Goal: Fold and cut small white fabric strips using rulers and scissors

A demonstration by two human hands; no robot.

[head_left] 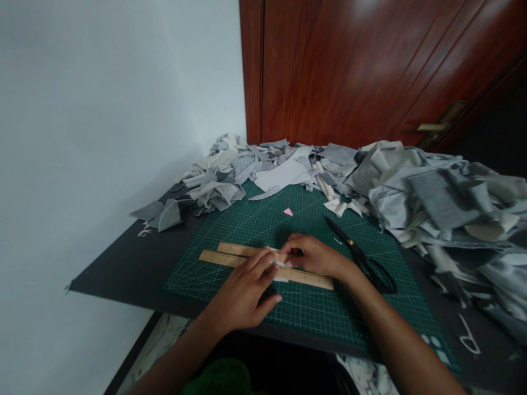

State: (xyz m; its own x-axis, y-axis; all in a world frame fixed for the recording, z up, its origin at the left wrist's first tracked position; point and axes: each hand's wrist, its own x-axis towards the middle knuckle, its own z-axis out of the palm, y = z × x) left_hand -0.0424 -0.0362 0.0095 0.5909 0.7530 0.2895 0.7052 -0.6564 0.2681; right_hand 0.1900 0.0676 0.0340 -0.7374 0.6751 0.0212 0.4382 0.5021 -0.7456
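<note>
Fingers (256,261) over a small white piece (282,280)

On the left hand (245,293) they lie flat and together across the nearer ruler (310,278) and farther ruler (234,248), thumb spread apart. On the right hand (316,257) they bunch at the white piece; whether they pinch it, I cannot tell. It shows between the rulers and just in front of the nearer one, on the green mat (317,315). Looking thin, it is probably light, soft and easily creased; its bare front edge seems the best hold. Black scissors (357,252) lie rightward, a pink scrap (288,212) beyond, cloth heaps (448,192) along the worktop (135,269).
</note>
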